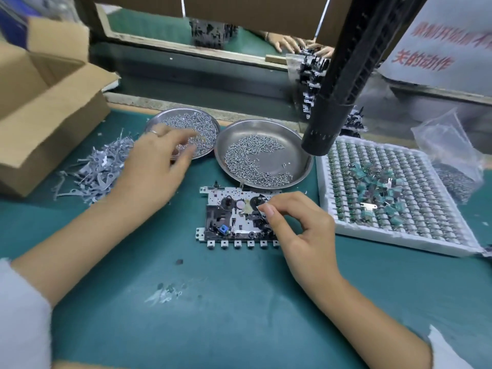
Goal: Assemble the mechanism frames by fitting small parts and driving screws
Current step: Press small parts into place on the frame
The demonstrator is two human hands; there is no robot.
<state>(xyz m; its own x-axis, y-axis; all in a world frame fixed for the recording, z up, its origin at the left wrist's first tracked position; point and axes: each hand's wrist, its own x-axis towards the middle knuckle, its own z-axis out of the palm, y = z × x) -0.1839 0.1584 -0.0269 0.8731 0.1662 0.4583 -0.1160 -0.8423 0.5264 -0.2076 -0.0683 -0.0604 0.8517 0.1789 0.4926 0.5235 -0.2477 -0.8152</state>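
- left hand (151, 166): thin silver-tone ring (154, 132) on one finger, at about 11 o'clock from the knuckles
- left sleeve (22, 315): fuzzy white/pale grey cuff, pushed up, forearm bare
- right hand (300, 227): no ring visible, nails short and plain
- right sleeve (444, 352): white cuff, only an edge visible at 5 o'clock

White sign (436, 41) at upper right, red Chinese characters, blurred and cropped; lower line reads roughly "关的动作". No other legible text.
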